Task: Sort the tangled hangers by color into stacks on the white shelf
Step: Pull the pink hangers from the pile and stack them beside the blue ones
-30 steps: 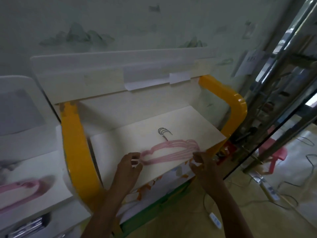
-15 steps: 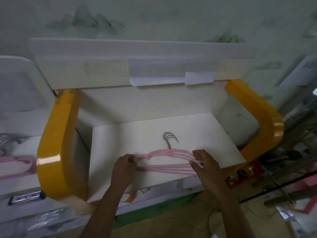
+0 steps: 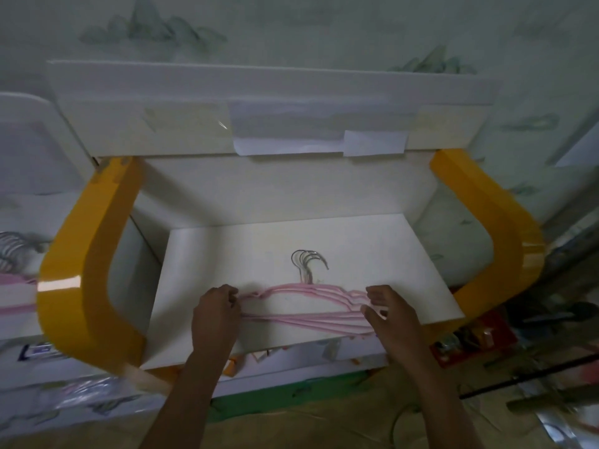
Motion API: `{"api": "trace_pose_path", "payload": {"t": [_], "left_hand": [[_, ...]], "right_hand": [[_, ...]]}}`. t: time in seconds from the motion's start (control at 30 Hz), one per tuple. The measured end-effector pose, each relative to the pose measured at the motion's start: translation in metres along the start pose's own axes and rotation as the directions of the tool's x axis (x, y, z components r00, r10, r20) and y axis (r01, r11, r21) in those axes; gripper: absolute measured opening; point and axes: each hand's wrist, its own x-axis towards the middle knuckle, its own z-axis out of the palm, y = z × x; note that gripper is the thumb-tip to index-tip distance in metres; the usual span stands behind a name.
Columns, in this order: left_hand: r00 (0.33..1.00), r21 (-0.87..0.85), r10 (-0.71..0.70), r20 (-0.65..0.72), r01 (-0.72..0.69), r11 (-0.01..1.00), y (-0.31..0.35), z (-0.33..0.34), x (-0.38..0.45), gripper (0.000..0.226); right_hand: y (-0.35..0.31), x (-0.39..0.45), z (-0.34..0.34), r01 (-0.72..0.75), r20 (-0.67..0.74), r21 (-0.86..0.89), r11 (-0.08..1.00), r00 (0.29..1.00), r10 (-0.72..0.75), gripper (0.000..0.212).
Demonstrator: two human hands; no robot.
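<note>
White shelf (image 3: 372, 254) between yellow side frames (image 3: 87, 273). Pink hangers (image 3: 308, 315) stacked flat near its front edge, hooks (image 3: 308, 259) pointing rearward. Left hand (image 3: 215, 314) pinches stack's left end; right hand (image 3: 393, 315) touches right end, fingers spread.

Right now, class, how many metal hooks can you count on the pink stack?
About 4 hooks, fanned closely together at the stack's top middle on the white shelf; overlap may hide more.

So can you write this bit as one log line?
step: squaring stack | thing: pink plastic hangers on white shelf | left hand: grips end | right hand: open, touching
</note>
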Motion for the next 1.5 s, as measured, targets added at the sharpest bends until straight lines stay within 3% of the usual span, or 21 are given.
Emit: {"api": "trace_pose_path", "payload": {"t": [0.1, 0.17, 0.27, 0.4, 0.63, 0.83, 1.07, 1.2, 1.27, 1.37, 1.5], "left_hand": [[1.0, -0.008, 0.025, -0.019, -0.026, 1.0, 0.002, -0.003, -0.001, 0.012], [0.998, -0.161, -0.049, 0.032, 0.054, 0.985, 0.002, -0.005, 0.002, 0.013], [0.972, -0.411, -0.18, 0.153, 0.228, 0.883, 0.01, -0.012, 0.004, 0.02], [0.949, -0.58, -0.232, 0.212, 0.313, 0.753, 0.02, -0.018, 0.003, 0.016], [0.933, -0.686, -0.272, 0.237, 0.359, 0.633, 0.02, -0.014, 0.0, 0.011], [0.932, -0.717, -0.29, 0.217, 0.354, 0.601, 0.018, -0.017, -0.001, 0.011], [0.937, -0.75, -0.287, 0.198, 0.333, 0.572, 0.016, -0.029, -0.002, 0.015], [0.945, -0.751, -0.287, 0.157, 0.303, 0.587, 0.012, -0.038, 0.0, 0.019], [0.945, -0.754, -0.295, 0.144, 0.298, 0.586, 0.008, -0.041, 0.001, 0.019], [0.949, -0.757, -0.293, 0.118, 0.277, 0.592, 0.008, -0.046, 0.0, 0.02], [0.958, -0.769, -0.273, 0.083, 0.236, 0.594, 0.011, -0.062, -0.004, 0.023]], "right_hand": [[0.005, 0.004, -0.009, 0.016, -0.011, -0.002, 1.0, 1.0, -0.016, 0.034], [0.008, 0.006, -0.013, 0.012, -0.006, -0.001, 1.0, 1.0, -0.012, 0.034], [0.012, 0.008, -0.017, 0.007, 0.006, 0.011, 1.0, 1.0, -0.007, 0.034], [0.018, 0.01, -0.019, -0.01, 0.003, 0.028, 1.0, 1.0, 0.01, 0.031], [0.032, 0.019, -0.012, -0.057, -0.01, -0.03, 0.998, 0.998, 0.057, 0.027], [0.036, 0.031, 0.001, -0.077, 0.004, -0.13, 0.989, 0.997, 0.078, 0.031], [0.04, 0.04, 0.01, -0.042, -0.051, -0.229, 0.973, 0.998, 0.031, 0.018], [0.032, 0.044, 0.005, -0.006, -0.089, -0.129, 0.992, 0.996, -0.005, 0.012], [0.025, 0.046, -0.001, -0.063, -0.049, 0.073, 0.995, 0.997, 0.066, 0.014], [0.011, 0.045, -0.01, -0.146, 0.04, 0.366, 0.919, 0.989, 0.141, 0.012], [-0.001, 0.038, -0.015, -0.111, 0.055, 0.423, 0.899, 0.994, 0.097, 0.009]]}}
